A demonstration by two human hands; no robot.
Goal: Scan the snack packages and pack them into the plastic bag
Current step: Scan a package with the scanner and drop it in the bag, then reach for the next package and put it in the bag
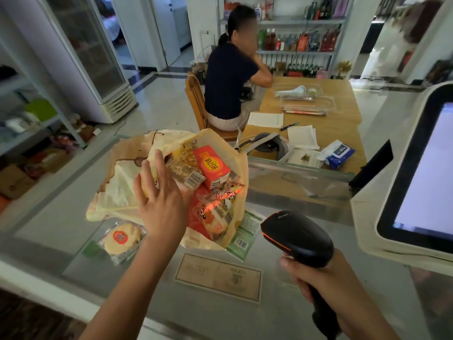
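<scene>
Left hand (159,202) hovers, fingers spread, over the beige plastic bag (117,182); right hand (321,278) grips the black scanner (297,238). Clear-wrapped round cracker (122,238) lies just left of the left wrist.

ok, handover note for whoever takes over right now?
Left hand: open, fingers spread at the mouth of the plastic bag.
Right hand: grips the scanner, aimed at the bag; its red light falls on a snack packet inside.
Done: red box and several packets in the bag.
To do: round cracker packet lies on the counter beside the bag; green packet sticks out from under it. Scanned or not: cannot tell.
</scene>
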